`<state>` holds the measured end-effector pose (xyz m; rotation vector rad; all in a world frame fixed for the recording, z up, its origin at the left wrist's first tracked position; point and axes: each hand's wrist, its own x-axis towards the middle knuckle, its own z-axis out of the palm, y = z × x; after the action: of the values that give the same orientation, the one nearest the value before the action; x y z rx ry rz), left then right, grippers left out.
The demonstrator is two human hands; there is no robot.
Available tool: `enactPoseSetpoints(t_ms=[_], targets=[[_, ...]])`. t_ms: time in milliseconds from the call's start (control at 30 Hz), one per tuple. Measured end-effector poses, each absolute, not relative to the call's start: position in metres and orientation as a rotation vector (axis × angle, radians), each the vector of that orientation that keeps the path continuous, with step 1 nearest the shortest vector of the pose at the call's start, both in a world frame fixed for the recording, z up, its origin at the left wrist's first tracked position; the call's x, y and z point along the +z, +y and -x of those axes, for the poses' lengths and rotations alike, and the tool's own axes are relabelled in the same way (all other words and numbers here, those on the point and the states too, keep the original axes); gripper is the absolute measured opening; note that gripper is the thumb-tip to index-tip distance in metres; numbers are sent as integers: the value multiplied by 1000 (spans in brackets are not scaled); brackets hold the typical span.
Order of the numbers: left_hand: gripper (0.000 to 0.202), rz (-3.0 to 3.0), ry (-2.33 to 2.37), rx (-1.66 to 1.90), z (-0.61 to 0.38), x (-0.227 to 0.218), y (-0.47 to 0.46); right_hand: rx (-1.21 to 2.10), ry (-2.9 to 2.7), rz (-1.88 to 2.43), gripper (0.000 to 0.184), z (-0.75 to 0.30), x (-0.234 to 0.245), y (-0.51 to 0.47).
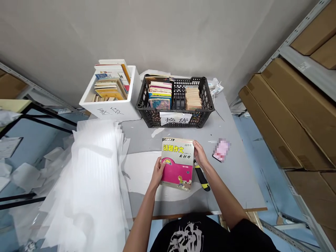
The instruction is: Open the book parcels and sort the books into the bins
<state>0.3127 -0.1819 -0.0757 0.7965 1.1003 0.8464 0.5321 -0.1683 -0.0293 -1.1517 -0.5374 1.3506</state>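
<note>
Pink-and-white paperback book (177, 166), head view: clamped at its side edges by left hand (158, 171) and right hand (200, 154), fingers curled around the cover. Just right of the book, black-and-yellow utility knife (201, 176); left of it, white foam wrapping sheets (91, 175). Beyond it, black plastic crate (202, 117) and white foam box (118, 112), both holding stacked books.

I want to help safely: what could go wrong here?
The right hand holding the book is right beside a yellow-and-black utility knife, so a slip might touch it; I can't see whether its blade is out. The loose white foam sheets could also slide off the table.
</note>
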Motion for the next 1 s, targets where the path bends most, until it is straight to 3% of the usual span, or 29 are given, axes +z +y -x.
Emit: enactPoseSetpoints(t_ms=[267,567,1000], targets=[[45,-693,1085,834,-303,-79,-189,1524,-684,1156,37,-532,-9,-166],[44,-730,1147,834,-302,-77,-192,1394,-831,1344,50,-538,-13,-152],[43,-745,1265,788,-323,-70,-182,1482,-385,1377,21,-545,-56,-125]])
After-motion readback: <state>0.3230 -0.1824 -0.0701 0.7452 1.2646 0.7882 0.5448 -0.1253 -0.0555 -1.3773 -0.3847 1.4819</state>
